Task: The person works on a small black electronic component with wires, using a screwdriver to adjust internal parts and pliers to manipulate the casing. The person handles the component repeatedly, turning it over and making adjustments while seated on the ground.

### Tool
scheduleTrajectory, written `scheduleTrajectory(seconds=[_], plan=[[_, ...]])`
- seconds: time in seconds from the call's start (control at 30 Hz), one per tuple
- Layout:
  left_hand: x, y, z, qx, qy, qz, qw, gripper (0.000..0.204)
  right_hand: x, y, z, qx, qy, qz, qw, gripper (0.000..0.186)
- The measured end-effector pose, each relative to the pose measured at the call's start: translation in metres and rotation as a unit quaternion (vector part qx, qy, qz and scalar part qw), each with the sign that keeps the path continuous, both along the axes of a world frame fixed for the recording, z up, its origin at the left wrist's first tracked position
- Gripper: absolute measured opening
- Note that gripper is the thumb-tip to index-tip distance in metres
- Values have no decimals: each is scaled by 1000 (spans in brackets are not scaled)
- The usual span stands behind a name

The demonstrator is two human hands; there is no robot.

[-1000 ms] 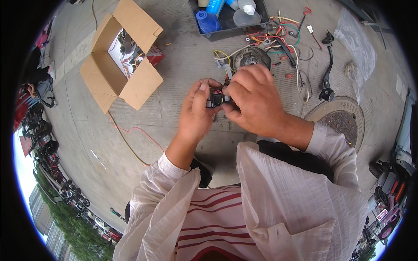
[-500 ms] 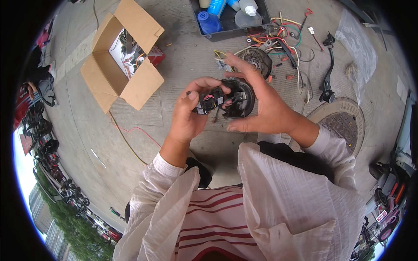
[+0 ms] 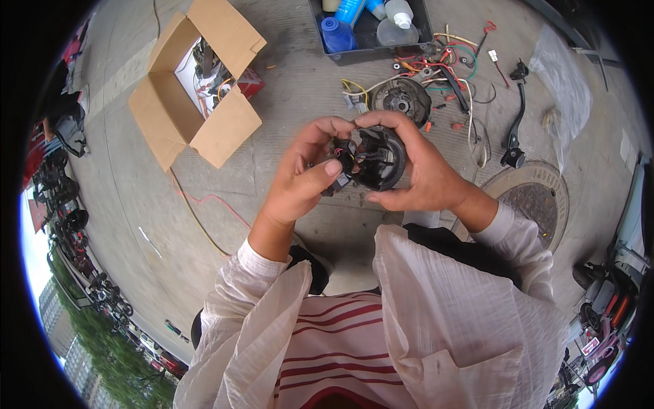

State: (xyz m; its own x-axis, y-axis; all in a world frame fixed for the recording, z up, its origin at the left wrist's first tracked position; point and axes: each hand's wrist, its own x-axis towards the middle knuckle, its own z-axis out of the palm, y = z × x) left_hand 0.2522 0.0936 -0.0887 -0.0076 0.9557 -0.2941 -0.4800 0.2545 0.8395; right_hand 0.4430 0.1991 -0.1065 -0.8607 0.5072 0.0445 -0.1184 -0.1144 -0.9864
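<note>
My right hand [image 3: 430,170] is curled round the outer side of a round black plastic housing [image 3: 392,162], its hollow inside showing towards the left. My left hand [image 3: 294,178] grips a small black part with short thin wires [image 3: 343,148], thumb on top. That part meets the open side of the housing, and the fingertips of both hands come close together above it. Whether the two pieces are joined cannot be made out. Just beyond my hands lies a round metal disc with a hub [image 3: 403,101] on the ground.
At the far left stands an opened cardboard box [image 3: 158,109] with parts inside. A dark tray [image 3: 371,53] holds bottles. Loose coloured wires [image 3: 453,76], a black lever [image 3: 521,109], a clear plastic bag [image 3: 565,88] and a manhole cover [image 3: 528,198] lie to the right.
My left hand has brought the small wired part right up against the housing, its thumb moving rightward over it. The right hand's fingers have closed in towards the left hand's.
</note>
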Motion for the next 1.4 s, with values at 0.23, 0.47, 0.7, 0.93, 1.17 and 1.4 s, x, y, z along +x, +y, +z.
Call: scheduleTrajectory(seconds=[0.23, 0.47, 0.7, 0.93, 1.17, 1.4], plan=[[4, 3, 23, 29, 149, -50, 987, 48, 2, 2, -6, 73, 26, 2, 997, 81], [6, 2, 21, 87, 181, -38, 979, 48, 2, -2, -11, 88, 1, -22, 996, 78], [13, 6, 10, -53, 0, 50, 997, 28, 2, -4, -11, 156, -17, -43, 987, 74], [8, 4, 14, -151, 59, -94, 982, 29, 9, -3, -16, 137, -37, -38, 989, 76], [11, 4, 28, -92, 285, -146, 943, 31, 11, -4, -19, -24, -15, -7, 1000, 79], [17, 3, 39, -60, 347, -144, 925, 36, 14, 10, -23, -494, 49, 94, 863, 69]])
